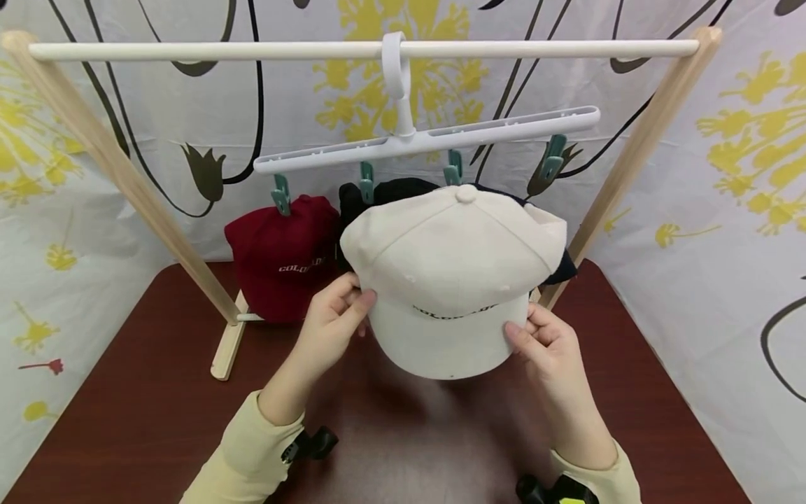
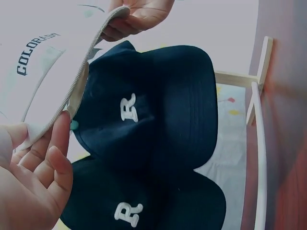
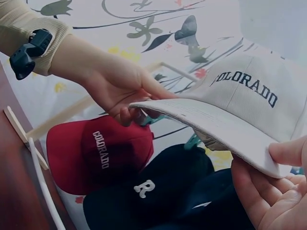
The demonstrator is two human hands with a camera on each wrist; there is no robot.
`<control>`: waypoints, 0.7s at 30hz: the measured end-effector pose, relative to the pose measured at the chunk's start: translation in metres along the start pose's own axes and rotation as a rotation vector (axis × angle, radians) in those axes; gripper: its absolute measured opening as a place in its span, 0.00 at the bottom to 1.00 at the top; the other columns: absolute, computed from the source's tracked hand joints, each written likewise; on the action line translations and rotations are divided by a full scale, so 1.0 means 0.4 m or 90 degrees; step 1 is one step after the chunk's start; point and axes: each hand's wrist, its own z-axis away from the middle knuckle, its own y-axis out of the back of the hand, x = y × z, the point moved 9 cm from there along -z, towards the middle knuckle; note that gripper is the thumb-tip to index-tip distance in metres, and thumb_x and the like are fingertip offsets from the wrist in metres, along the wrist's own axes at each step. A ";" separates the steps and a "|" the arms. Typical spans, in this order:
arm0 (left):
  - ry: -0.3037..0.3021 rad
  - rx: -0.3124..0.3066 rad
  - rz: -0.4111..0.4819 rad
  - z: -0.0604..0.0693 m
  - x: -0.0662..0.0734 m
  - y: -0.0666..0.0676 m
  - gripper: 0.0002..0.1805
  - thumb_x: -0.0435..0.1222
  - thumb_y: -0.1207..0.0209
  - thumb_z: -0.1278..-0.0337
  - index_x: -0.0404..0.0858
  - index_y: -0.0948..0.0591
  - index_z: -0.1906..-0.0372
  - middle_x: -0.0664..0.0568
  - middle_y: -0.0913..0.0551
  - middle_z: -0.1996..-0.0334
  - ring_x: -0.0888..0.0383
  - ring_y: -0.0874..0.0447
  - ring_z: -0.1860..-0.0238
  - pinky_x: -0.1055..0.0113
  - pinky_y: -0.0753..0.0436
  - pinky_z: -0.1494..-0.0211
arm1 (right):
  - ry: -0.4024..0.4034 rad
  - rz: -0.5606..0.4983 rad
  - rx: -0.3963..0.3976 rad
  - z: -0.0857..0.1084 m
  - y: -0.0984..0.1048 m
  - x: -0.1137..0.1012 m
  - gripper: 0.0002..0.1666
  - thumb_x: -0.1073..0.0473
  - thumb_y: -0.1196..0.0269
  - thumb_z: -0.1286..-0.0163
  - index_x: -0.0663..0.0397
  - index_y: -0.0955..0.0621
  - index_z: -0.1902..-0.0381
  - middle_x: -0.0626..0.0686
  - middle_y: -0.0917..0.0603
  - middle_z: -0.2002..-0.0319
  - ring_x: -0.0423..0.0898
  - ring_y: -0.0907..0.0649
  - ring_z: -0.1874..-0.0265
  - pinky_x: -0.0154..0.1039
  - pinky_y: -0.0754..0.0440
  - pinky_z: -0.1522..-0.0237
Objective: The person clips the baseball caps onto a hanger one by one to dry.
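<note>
A white baseball cap (image 1: pixel 453 245) with dark COLORADO lettering is held up in front of the hanger (image 1: pixel 403 143), its brim towards me. My left hand (image 1: pixel 340 308) pinches the brim's left edge between thumb and fingers. On the opposite edge, my right hand (image 1: pixel 548 343) pinches the brim the same way. Behind it hang a red cap (image 1: pixel 283 266) with pale COLORADO lettering and two dark caps, one navy (image 2: pixel 177 110) and one near-black (image 2: pixel 168 201), each with a white R. In the head view the white cap covers most of both dark ones.
The hanger hooks over a white rail (image 1: pixel 220 51) on a wooden frame (image 1: pixel 126 175). Green clips (image 1: pixel 551 159) line its bar, which tilts up to the right. Below is a dark red-brown table (image 1: pixel 157 406); a patterned cloth (image 1: pixel 711 245) stands behind.
</note>
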 end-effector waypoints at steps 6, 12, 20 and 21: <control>-0.001 -0.016 0.022 -0.012 0.008 -0.030 0.05 0.29 0.46 0.33 0.28 0.24 0.60 0.42 0.26 0.83 0.52 0.29 0.81 0.65 0.26 0.78 | 0.014 -0.035 0.018 0.002 0.015 -0.024 0.17 0.83 0.56 0.34 0.69 0.23 0.56 0.58 0.14 0.67 0.46 0.15 0.66 0.36 0.17 0.64; -0.001 -0.031 0.052 -0.023 0.014 -0.066 0.06 0.30 0.46 0.33 0.28 0.24 0.59 0.45 0.23 0.81 0.48 0.28 0.80 0.64 0.26 0.77 | 0.017 -0.026 0.055 0.007 0.037 -0.057 0.17 0.81 0.57 0.32 0.65 0.23 0.59 0.53 0.16 0.73 0.43 0.16 0.70 0.33 0.18 0.67; -0.017 -0.065 0.103 -0.034 0.040 -0.125 0.09 0.33 0.46 0.32 0.28 0.25 0.61 0.43 0.20 0.80 0.45 0.23 0.81 0.64 0.26 0.78 | 0.030 -0.051 0.137 0.022 0.081 -0.098 0.15 0.80 0.56 0.32 0.68 0.23 0.59 0.55 0.17 0.72 0.44 0.17 0.75 0.32 0.20 0.72; -0.018 -0.068 0.109 -0.036 0.042 -0.133 0.09 0.33 0.46 0.32 0.28 0.26 0.61 0.42 0.20 0.80 0.45 0.22 0.81 0.64 0.26 0.78 | 0.036 -0.052 0.147 0.024 0.088 -0.104 0.15 0.79 0.56 0.32 0.69 0.23 0.59 0.56 0.17 0.71 0.44 0.17 0.75 0.32 0.19 0.72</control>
